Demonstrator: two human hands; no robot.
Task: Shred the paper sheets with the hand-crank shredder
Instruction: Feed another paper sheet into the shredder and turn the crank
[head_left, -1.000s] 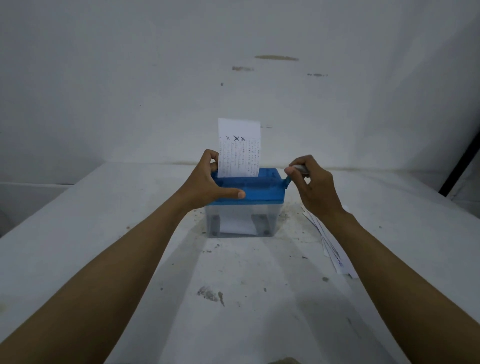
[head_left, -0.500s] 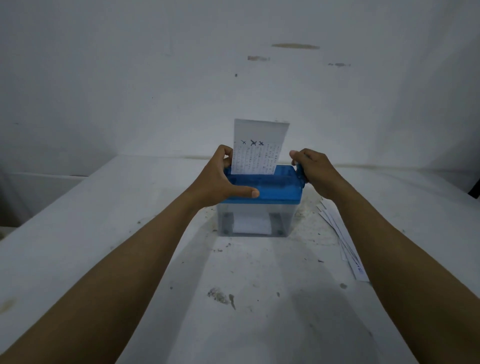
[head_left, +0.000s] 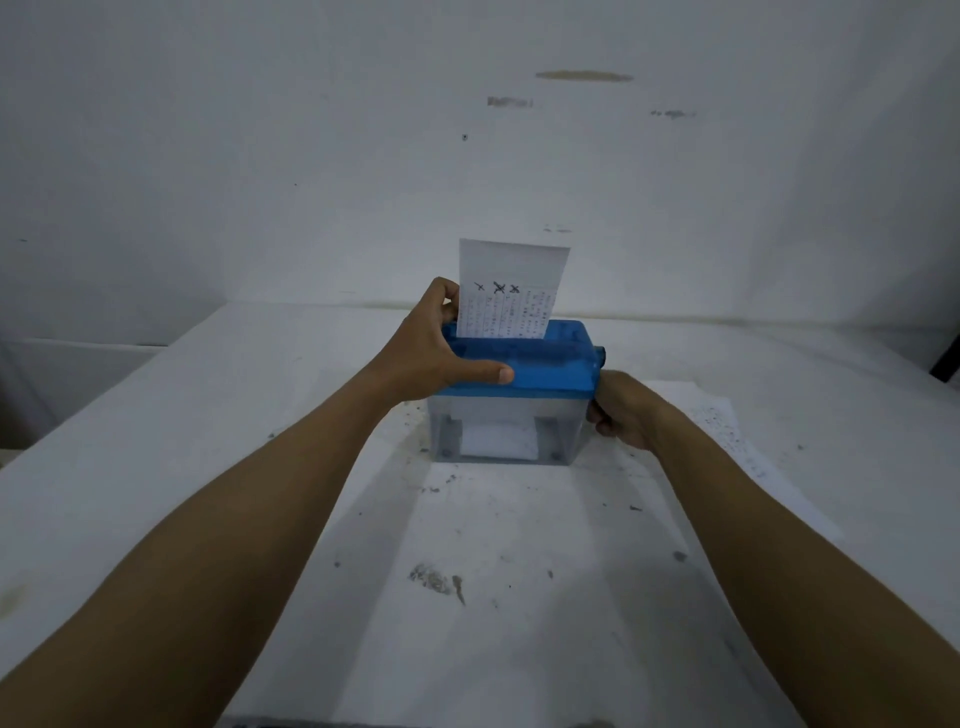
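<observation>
A small hand-crank shredder with a blue top and a clear bin stands on the white table. A written paper sheet sticks upright out of its slot. My left hand grips the blue top's left end, thumb along the front edge. My right hand is low beside the shredder's right side, fingers curled round the crank handle, which the hand hides. White shreds lie inside the clear bin.
More paper sheets lie flat on the table to the right of the shredder, partly under my right forearm. A white wall rises right behind the table. Dark specks and a smudge mark the tabletop in front.
My right hand has swung from the top of the shredder's right side down to its lower right with the crank. The sheet sits lower in the slot. My left hand keeps its hold.
</observation>
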